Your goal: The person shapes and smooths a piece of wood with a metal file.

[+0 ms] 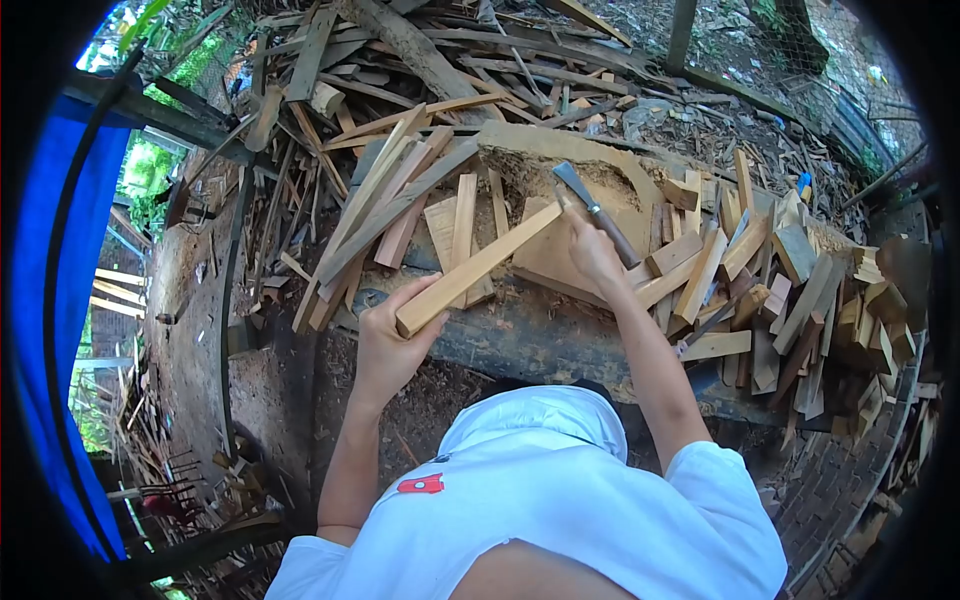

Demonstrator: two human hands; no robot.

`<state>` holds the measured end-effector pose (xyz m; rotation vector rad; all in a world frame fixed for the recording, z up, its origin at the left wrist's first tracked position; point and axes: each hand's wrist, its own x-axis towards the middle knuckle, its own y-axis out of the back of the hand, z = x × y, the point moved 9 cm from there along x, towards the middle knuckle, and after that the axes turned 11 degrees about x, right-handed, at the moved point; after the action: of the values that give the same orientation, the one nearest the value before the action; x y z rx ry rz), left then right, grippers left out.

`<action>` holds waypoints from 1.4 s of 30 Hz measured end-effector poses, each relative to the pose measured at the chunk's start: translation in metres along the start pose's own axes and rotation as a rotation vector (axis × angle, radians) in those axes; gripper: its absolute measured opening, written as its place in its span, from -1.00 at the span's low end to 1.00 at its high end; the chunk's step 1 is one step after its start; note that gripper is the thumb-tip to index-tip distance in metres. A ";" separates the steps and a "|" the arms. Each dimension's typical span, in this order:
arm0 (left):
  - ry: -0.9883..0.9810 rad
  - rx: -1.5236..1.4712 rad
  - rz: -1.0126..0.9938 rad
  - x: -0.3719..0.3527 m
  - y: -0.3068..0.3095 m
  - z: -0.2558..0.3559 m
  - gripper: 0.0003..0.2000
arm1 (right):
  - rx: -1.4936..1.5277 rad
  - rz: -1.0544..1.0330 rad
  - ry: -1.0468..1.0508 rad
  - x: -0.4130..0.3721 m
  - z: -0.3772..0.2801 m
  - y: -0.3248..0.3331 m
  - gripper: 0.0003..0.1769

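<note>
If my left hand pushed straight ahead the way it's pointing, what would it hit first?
Beyond the wooden strip it grips, your left hand would probably meet the pinkish plank, though depth is unclear.

Left hand [388,343]: left of centre, wrapped around the lower end of a wooden bar [480,268].
Wooden bar: slants from left of centre up toward the upper middle.
Right hand [594,252]: right of centre, at the bar's upper end; its exact grip is unclear.
Bladed tool [600,215]: just beside the right hand, blade toward the top, dark handle toward lower right.
Bench [490,345]: dark, worn, across the middle.
Cut blocks [797,250]: heaped at right.
Blue sheet [65,300]: left edge.
</note>
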<state>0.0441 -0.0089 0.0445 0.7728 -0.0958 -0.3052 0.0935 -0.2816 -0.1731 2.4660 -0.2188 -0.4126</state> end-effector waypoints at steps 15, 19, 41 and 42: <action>0.130 -0.326 0.309 -0.024 -0.009 -0.059 -0.64 | 1.098 0.306 -0.226 -0.041 0.027 -0.038 -0.59; 0.118 -0.404 0.426 -0.032 -0.022 -0.045 -0.62 | 1.491 0.120 -0.284 -0.077 -0.060 -0.042 -0.43; -0.298 -0.542 0.163 0.053 0.001 0.010 -0.29 | 1.067 -0.542 0.261 -0.071 -0.163 0.030 -0.15; -0.291 -0.536 0.177 0.062 0.013 0.015 -0.29 | 0.949 -0.630 0.329 -0.075 -0.170 0.023 -0.14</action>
<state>0.1029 -0.0291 0.0628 0.1824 -0.3396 -0.2569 0.0799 -0.1864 -0.0118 3.4633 0.6732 -0.1441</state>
